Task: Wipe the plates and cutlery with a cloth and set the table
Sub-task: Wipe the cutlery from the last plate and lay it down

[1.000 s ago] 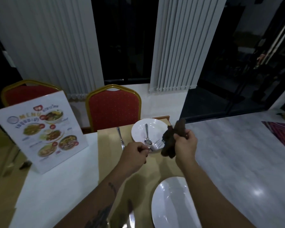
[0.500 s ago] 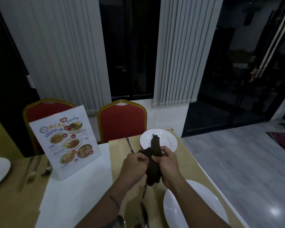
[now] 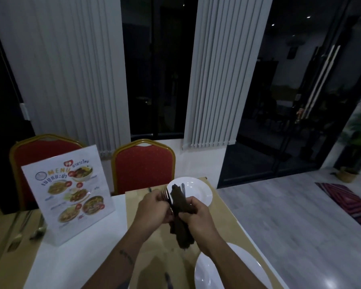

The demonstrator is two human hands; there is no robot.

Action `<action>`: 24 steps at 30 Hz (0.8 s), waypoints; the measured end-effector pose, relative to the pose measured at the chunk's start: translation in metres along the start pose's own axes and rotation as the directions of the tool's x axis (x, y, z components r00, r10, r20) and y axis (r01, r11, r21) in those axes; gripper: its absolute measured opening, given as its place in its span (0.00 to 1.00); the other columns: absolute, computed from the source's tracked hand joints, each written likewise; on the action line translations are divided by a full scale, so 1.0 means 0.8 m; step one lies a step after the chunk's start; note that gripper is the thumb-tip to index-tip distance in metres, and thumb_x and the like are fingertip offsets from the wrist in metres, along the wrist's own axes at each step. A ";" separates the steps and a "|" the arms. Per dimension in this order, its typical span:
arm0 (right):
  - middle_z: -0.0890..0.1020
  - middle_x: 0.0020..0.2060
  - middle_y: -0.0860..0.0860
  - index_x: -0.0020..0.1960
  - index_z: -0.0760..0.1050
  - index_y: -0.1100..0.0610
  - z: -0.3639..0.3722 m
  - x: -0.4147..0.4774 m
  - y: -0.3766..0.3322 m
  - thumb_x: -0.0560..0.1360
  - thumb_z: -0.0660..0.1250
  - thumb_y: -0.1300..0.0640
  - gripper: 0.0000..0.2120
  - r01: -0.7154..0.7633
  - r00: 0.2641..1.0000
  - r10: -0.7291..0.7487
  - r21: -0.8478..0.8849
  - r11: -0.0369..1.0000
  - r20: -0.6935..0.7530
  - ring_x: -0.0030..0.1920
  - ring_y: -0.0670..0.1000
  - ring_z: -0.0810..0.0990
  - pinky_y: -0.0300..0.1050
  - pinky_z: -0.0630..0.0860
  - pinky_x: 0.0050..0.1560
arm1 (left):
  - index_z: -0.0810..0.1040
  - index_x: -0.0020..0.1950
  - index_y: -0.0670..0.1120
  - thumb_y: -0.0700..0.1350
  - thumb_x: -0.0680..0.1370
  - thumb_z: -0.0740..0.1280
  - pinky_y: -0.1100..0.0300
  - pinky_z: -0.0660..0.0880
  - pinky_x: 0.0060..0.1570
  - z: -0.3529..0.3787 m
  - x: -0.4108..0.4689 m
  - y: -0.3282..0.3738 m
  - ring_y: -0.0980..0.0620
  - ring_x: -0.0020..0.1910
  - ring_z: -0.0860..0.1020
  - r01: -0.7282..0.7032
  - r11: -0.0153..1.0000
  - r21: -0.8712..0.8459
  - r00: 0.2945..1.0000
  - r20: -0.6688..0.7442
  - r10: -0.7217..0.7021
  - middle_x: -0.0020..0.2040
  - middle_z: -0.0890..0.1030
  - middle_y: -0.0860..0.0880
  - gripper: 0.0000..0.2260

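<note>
Above the tan table runner (image 3: 223, 222), my left hand (image 3: 152, 207) grips a metal fork (image 3: 166, 195), tines pointing up and away. My right hand (image 3: 198, 217) holds a dark brown cloth (image 3: 180, 224) wrapped round the fork's lower part; the cloth hangs below both hands. Beyond the hands lies a white plate (image 3: 198, 191) with a spoon (image 3: 183, 187) on it, mostly hidden by the cloth. A second white plate (image 3: 238, 272) sits near me at the bottom, under my right forearm.
A standing menu card (image 3: 68, 197) is on the white tablecloth at the left. More cutlery (image 3: 19, 232) lies at the far left. Two red chairs (image 3: 143, 165) stand behind the table. The table's right edge drops to a grey floor (image 3: 300, 226).
The fork was lifted off the far plate and brought between both hands. The cloth now wraps it, and the fork's tines have come out above the cloth. The view tilted up.
</note>
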State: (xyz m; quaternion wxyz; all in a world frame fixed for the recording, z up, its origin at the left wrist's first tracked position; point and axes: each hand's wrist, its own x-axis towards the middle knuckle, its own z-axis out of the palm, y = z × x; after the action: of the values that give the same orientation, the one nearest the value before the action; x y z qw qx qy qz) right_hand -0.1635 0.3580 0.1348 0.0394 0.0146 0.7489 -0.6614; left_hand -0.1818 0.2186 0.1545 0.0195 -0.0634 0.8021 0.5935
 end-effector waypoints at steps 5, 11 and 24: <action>0.83 0.49 0.51 0.44 0.76 0.49 -0.011 0.007 -0.020 0.75 0.66 0.69 0.14 0.078 0.976 -0.013 -0.293 0.953 0.217 0.54 0.53 0.82 0.53 0.80 0.59 | 0.79 0.43 0.43 0.33 0.73 0.60 0.42 0.82 0.45 -0.006 0.013 0.009 0.38 0.45 0.81 -0.027 0.997 -0.068 1.000 -0.014 0.026 0.42 0.81 0.38 0.10; 0.83 0.50 0.52 0.47 0.78 0.53 -0.024 0.020 -0.036 0.73 0.67 0.70 0.12 0.144 0.962 -0.036 -0.390 0.909 0.270 0.54 0.53 0.81 0.55 0.81 0.59 | 0.78 0.40 0.45 0.38 0.78 0.65 0.53 0.75 0.35 -0.029 0.039 0.036 0.47 0.36 0.78 -0.158 0.983 0.091 0.986 -0.036 0.161 0.38 0.80 0.45 0.07; 0.83 0.53 0.60 0.55 0.77 0.58 -0.073 0.043 -0.008 0.78 0.64 0.70 0.11 -0.197 0.974 0.220 0.273 0.942 -0.055 0.53 0.61 0.83 0.59 0.81 0.55 | 0.80 0.48 0.40 0.35 0.75 0.70 0.52 0.81 0.48 -0.045 0.052 -0.010 0.47 0.39 0.82 -0.003 0.901 -0.434 0.875 -0.438 -0.207 0.41 0.83 0.42 0.03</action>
State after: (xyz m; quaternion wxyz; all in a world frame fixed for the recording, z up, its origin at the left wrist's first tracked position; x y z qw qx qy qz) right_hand -0.2007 0.4140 0.1453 0.0752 0.1271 0.6487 -0.7465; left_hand -0.2207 0.1790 0.1531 -0.1590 -0.2523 0.6302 0.7169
